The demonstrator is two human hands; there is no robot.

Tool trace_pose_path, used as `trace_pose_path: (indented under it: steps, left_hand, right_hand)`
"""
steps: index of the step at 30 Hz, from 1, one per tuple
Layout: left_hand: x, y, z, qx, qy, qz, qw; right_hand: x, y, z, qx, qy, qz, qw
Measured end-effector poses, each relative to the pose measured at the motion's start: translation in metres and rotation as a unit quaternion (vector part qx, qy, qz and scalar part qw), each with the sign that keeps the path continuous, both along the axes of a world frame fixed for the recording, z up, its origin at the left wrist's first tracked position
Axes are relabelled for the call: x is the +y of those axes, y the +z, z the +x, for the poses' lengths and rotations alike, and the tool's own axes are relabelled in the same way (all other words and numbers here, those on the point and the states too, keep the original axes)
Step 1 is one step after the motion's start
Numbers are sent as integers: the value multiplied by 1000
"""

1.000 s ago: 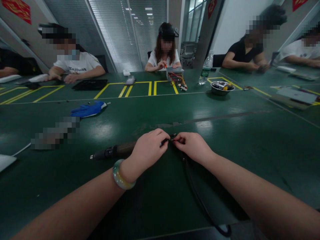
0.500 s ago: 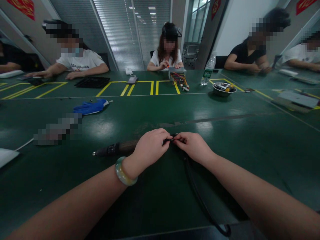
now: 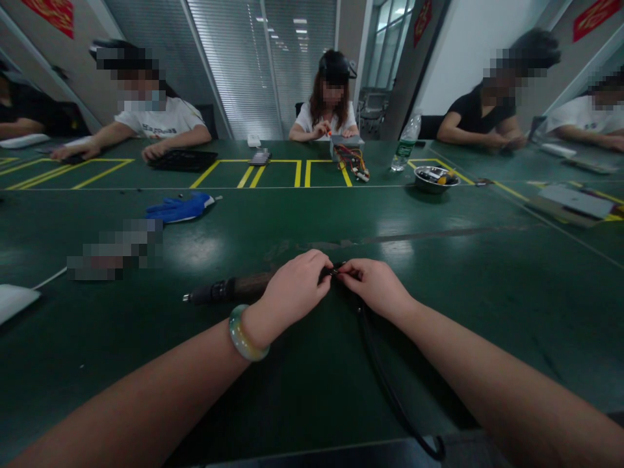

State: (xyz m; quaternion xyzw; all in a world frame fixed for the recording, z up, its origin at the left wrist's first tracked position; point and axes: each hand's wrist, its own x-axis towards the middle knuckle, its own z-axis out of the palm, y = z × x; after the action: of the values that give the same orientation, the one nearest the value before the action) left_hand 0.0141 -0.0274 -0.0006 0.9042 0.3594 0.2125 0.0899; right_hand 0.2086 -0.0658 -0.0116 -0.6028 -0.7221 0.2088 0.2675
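While the left hand [image 3: 297,286] closes around the dark cylindrical body of a corded handheld tool [image 3: 234,289], the right hand [image 3: 375,286] pinches a small black piece [image 3: 334,272] at the tool's front end, its fingertips almost meeting those of the left hand. The piece is too small and too shaded to identify. A black cable [image 3: 385,383] drops from between the hands and loops toward the near edge of the green table [image 3: 439,364]. A pale jade bangle [image 3: 246,335] circles the left wrist. Farther out on the table lie a blue glove [image 3: 180,208] and a pixelated object [image 3: 114,250]. Across the table, a co-worker [image 3: 331,117] sits behind a metal box [image 3: 346,148] with coloured wires, near a steel bowl [image 3: 436,180] and a plastic water bottle [image 3: 406,144]. Another seated person [image 3: 156,120] rests both hands on the table.
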Motion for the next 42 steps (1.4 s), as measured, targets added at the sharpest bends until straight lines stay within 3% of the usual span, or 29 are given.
trace_pose_path:
  steps: [5, 12, 22, 34, 39, 42]
  left_hand:
    - [2, 1, 0, 7, -34, 12, 999]
    - [4, 3, -2, 9, -57, 18, 998]
    - [3, 1, -2, 13, -54, 30, 998]
    - [-3, 4, -4, 75, -36, 74, 994]
    - [-9, 12, -4, 15, -40, 96, 994]
    - [-15, 21, -5, -16, -100, 98, 990]
  right_hand:
    - [0, 2, -2, -11, 15, 10, 1000]
    - [1, 0, -2, -31, -26, 22, 999]
    - [8, 3, -11, -145, 0, 38, 989]
    - [13, 4, -16, -130, -60, -5, 990]
    - [13, 5, -20, -166, -80, 3, 983]
    - [18, 6, -14, -189, -76, 13, 979]
